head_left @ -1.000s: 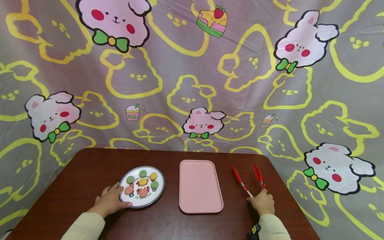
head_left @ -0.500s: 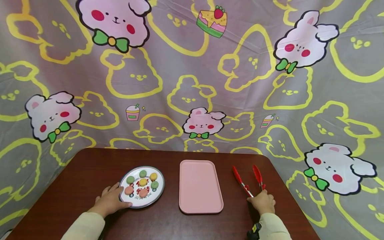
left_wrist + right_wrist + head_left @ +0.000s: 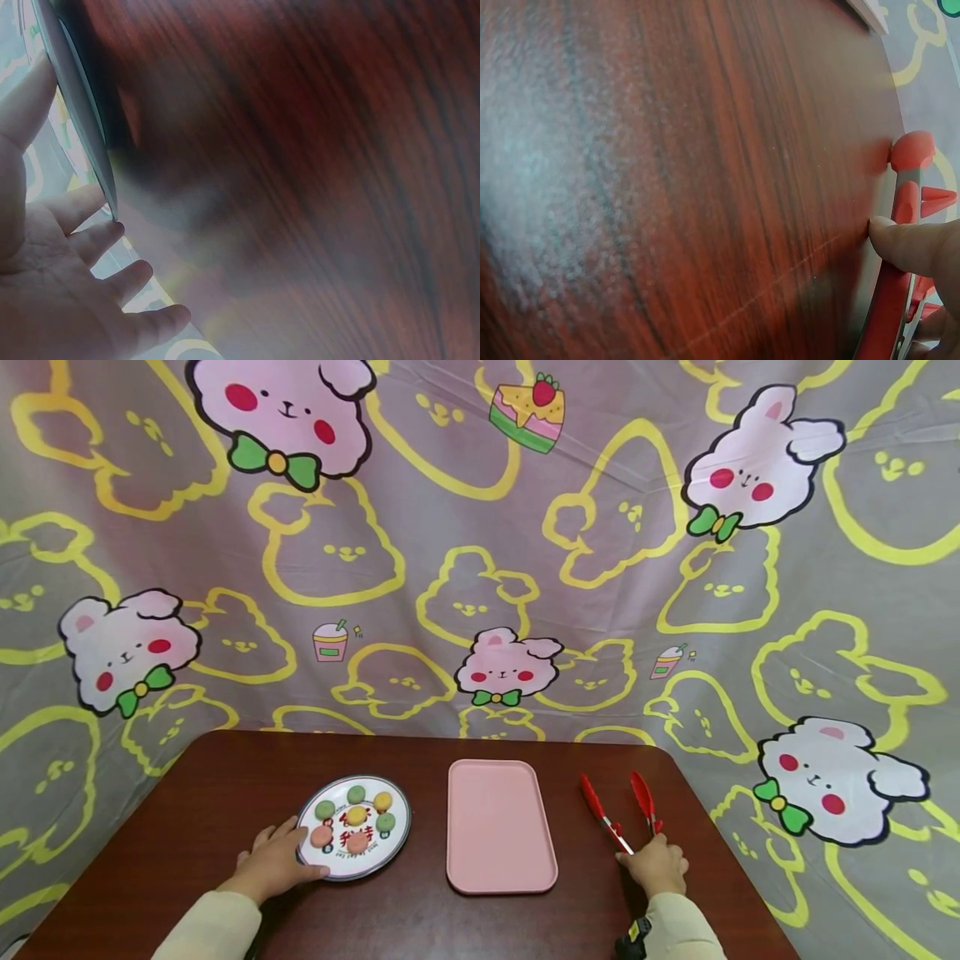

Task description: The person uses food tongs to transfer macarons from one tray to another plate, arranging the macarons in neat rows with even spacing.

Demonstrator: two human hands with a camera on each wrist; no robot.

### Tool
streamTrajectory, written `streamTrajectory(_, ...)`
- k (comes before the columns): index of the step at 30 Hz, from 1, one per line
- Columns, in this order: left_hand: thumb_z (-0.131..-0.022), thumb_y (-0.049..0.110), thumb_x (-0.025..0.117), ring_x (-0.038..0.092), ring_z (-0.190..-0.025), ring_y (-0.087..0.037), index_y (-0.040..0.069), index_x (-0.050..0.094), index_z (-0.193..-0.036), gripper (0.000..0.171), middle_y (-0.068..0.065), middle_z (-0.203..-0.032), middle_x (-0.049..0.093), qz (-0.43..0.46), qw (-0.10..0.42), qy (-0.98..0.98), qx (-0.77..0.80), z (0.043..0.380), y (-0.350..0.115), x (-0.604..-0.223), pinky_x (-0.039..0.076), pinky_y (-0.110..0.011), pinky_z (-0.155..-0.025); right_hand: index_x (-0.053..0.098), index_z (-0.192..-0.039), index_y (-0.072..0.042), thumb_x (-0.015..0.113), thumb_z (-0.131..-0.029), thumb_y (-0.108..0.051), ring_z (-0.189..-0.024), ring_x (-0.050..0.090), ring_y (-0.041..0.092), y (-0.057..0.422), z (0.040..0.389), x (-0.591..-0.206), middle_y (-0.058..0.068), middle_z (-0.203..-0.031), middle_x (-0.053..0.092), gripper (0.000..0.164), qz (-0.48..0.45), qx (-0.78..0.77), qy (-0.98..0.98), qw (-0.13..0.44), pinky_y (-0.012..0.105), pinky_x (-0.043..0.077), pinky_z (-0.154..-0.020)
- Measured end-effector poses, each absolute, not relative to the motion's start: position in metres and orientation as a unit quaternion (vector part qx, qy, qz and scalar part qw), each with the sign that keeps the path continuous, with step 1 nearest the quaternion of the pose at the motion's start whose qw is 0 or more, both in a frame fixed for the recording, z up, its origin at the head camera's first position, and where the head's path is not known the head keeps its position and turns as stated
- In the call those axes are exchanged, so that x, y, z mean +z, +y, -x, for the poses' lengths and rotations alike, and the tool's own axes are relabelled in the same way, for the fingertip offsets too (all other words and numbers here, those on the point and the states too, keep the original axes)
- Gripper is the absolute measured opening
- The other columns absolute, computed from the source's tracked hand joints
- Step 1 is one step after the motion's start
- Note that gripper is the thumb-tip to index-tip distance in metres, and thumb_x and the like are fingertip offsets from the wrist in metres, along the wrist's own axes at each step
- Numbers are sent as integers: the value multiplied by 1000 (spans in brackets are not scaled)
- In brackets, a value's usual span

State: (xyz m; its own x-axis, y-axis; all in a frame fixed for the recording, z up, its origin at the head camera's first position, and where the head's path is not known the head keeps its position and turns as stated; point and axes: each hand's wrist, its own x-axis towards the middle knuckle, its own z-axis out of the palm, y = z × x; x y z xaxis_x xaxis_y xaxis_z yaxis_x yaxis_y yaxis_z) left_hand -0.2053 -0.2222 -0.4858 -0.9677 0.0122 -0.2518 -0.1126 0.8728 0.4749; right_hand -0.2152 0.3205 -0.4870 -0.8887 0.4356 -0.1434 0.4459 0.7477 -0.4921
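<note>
A white plate point(image 3: 381, 852) with a dark rim and red characters bears several macarons: three green point(image 3: 356, 794), two yellow point(image 3: 383, 802) and two pink point(image 3: 322, 836). My left hand point(image 3: 273, 860) touches the plate's left and near rim, thumb and fingers spread. The left wrist view has those fingers fairly straight, at the edge of the plate point(image 3: 79, 97). At the right, my right hand point(image 3: 656, 868) grips red-tipped metal tongs point(image 3: 597, 808), whose arms spread apart toward the far side. In the right wrist view the thumb presses along the tongs point(image 3: 885, 315); the other fingers are mostly hidden behind.
A pink rectangular tray point(image 3: 500, 827) lies between the plate and the tongs on the dark brown wooden table point(image 3: 420, 927). A patterned cloth point(image 3: 480, 568) with cartoon animals hangs right behind the table and along its sides.
</note>
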Motion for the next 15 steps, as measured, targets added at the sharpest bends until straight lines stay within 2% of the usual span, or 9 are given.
streamTrajectory(10, -68, 61, 77, 18, -127, -60, -10, 48, -133, 101, -37, -144, 28, 27, 123, 960, 251, 205, -221, -484, 15, -79, -95, 34, -126, 19, 75, -79, -29, -110, 32, 58, 322, 215, -487, 43, -116, 35, 79, -238, -260, 936, 17, 66, 40, -84)
streamTrajectory(15, -71, 58, 77, 20, -127, -60, -11, 48, -132, 97, -38, -143, 29, 18, 117, 963, 242, 203, -221, -484, 18, -80, -93, 30, -131, 17, 74, -80, -34, -113, 29, 56, 324, 214, -486, 42, -121, 34, 85, -240, -260, 935, 34, 66, 39, -84)
